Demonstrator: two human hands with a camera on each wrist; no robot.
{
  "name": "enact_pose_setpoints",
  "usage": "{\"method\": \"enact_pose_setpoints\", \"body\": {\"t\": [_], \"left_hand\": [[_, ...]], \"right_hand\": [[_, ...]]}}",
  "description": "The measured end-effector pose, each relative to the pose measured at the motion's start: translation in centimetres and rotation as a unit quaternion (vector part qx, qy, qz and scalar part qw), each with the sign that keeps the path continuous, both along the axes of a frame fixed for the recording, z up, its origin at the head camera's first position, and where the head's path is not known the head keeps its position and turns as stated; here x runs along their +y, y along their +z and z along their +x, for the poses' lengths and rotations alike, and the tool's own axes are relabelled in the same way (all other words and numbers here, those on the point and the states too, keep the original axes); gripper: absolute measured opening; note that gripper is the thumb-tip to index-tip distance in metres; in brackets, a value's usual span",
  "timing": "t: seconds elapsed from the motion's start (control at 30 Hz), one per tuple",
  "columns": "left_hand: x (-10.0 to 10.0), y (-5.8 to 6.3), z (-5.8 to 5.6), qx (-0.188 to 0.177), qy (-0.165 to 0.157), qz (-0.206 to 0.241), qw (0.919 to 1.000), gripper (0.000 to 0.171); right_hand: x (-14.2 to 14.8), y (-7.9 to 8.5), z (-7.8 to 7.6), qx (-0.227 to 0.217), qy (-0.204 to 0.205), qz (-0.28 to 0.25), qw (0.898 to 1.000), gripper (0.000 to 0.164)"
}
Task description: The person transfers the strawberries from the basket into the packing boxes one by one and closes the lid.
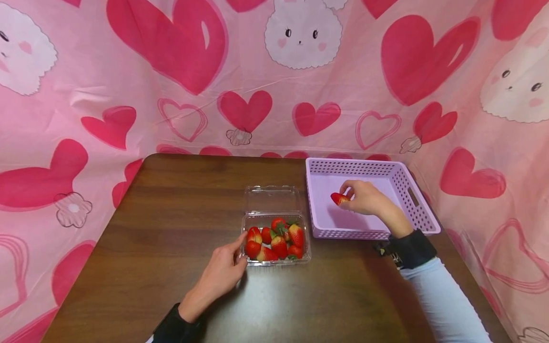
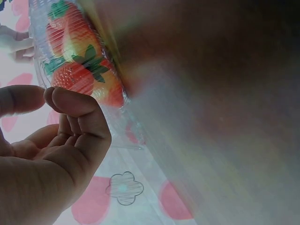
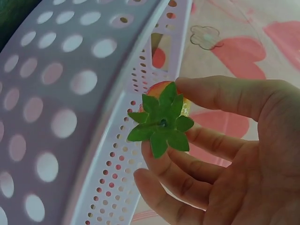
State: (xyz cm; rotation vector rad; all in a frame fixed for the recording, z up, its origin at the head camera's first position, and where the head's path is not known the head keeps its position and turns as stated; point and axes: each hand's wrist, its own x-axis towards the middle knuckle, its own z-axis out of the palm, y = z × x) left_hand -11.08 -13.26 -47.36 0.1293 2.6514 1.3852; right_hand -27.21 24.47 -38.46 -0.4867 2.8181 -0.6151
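My right hand (image 1: 364, 197) pinches a strawberry (image 1: 340, 198) between thumb and fingers, over the left part of a lilac plastic basket (image 1: 411, 190). The strawberry's green leafy cap (image 3: 163, 123) faces the camera in the right wrist view. My left hand (image 1: 223, 267) grips the near left edge of a clear plastic clamshell box (image 1: 276, 263), its index finger along the rim and its thumb at the corner. Several strawberries (image 1: 279, 245) fill the box, and they show through its ribbed wall in the left wrist view. The clear lid (image 1: 272, 199) lies folded back, away from me.
Everything stands on a dark brown wooden table (image 1: 180, 205). The basket has perforated walls and a handle slot on its right side, close to the table's right edge. A pink cloth (image 1: 240, 71) printed with hearts and rabbits hangs behind and beside the table.
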Motion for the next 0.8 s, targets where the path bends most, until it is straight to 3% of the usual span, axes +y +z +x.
{"method": "enact_pose_setpoints", "body": {"t": [0.37, 0.6, 0.8], "left_hand": [[0.0, -0.1, 0.0, 0.004, 0.002, 0.003, 1.0, 0.065], [-0.1, -0.1, 0.0, 0.002, 0.002, 0.008, 1.0, 0.064], [-0.1, -0.1, 0.0, -0.005, 0.004, 0.012, 0.9999, 0.064]], "right_hand": [[-0.7, 0.0, 1.3, 0.008, 0.007, -0.019, 1.0, 0.029], [-1.2, -0.1, 2.1, -0.009, 0.021, -0.07, 0.997, 0.027], [-1.9, 0.2, 3.0, -0.013, 0.03, -0.072, 0.997, 0.03]]}}
